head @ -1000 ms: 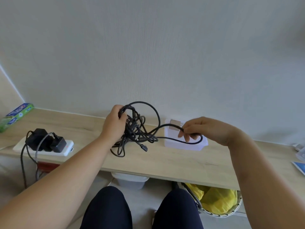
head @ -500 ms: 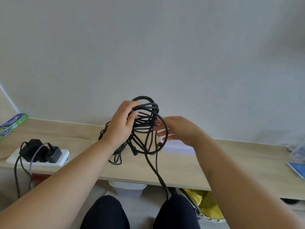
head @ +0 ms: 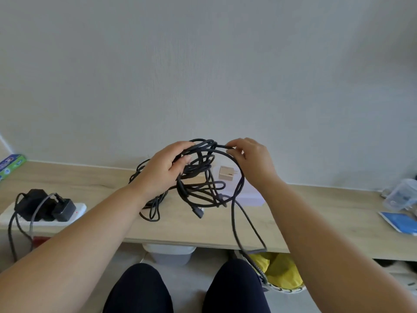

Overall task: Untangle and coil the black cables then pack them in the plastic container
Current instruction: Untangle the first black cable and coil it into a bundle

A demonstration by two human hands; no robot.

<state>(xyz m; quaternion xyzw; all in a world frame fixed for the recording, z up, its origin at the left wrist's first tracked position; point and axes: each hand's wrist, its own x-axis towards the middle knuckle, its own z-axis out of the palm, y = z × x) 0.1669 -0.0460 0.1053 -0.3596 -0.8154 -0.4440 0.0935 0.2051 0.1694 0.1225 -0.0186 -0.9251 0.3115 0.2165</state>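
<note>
A tangled bundle of black cables [head: 198,177] hangs above the wooden shelf [head: 316,213]. My left hand [head: 164,163] grips the top of the bundle, fingers curled round several loops. My right hand [head: 250,159] pinches one strand at the bundle's upper right. One long loop [head: 246,224] droops past the shelf's front edge toward my knees. More cable lies on the shelf behind my left wrist. The clear plastic container [head: 250,195] sits on the shelf behind the cables, partly hidden by my right forearm, with a small beige charger block [head: 226,172] on it.
A white power strip [head: 45,213] with black adapters lies at the shelf's left. A green box [head: 11,164] is at far left. Another clear container [head: 399,195] and a blue item [head: 399,222] sit at right. Below the shelf are a bin and a basket with yellow cloth [head: 279,272].
My right hand has risen from beside the bundle and now pinches a strand at its top. The bundle has opened wider, and a long loop hangs lower over the shelf edge.
</note>
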